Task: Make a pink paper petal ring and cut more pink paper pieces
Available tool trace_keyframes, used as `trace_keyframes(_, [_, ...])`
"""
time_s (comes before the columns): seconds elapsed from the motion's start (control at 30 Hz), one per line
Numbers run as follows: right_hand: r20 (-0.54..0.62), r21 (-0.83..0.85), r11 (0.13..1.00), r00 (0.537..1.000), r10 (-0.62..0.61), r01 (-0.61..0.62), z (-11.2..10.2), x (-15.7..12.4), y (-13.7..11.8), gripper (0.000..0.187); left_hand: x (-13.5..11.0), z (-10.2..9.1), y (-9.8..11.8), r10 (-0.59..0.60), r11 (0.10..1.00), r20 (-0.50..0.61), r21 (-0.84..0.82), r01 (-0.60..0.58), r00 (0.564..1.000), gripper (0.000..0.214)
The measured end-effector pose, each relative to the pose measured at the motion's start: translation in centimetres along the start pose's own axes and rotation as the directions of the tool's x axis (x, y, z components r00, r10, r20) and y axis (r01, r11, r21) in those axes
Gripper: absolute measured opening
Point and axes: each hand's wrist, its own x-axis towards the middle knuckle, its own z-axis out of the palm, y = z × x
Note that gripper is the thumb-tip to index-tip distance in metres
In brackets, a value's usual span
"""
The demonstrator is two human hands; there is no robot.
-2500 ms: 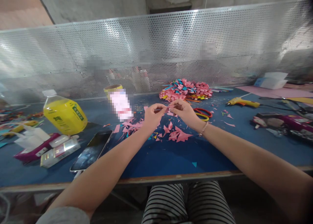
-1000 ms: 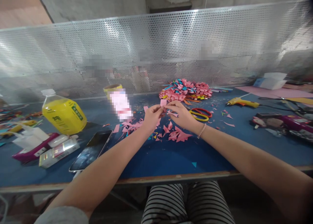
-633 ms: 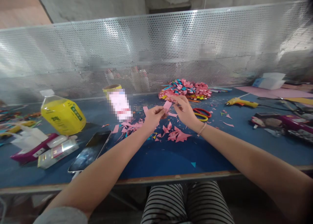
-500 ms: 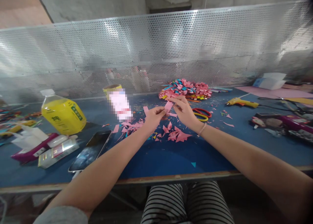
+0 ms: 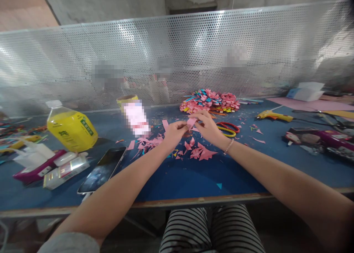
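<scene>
Mid-frame, with nearly bare bench [image 5: 177,181] lower-centre by its front edge, I see the left hand [image 5: 175,134] pinching a pink paper strip [image 5: 191,123] touched by the right hand [image 5: 209,127], whose half-hidden grip I can't tell.

A grey cloth sleeve [image 5: 72,242] shows, with a thin pale bracelet [image 5: 229,146] behind the bare right hand [image 5: 207,127] and black-striped light trousers [image 5: 188,231].
</scene>
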Motion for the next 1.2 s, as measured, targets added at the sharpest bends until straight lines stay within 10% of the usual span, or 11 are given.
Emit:
trace_keyframes(0.47, [0.05, -0.13, 0.989, 0.997, -0.067, 0.073, 0.0, 0.0, 0.4, 0.019, -0.2, 0.0, 0.1, -0.05, 0.993, -0.03, 0.109, 0.053, 0.998, 0.01])
trace_keyframes(1.2, [0.051, -0.081, 0.992, 0.994, -0.095, 0.099, -0.5, 0.0, -1.1, 0.014, -0.6, 0.6, 0.3, -0.044, 0.965, 0.01, -0.259, 0.045, 0.999, 0.032])
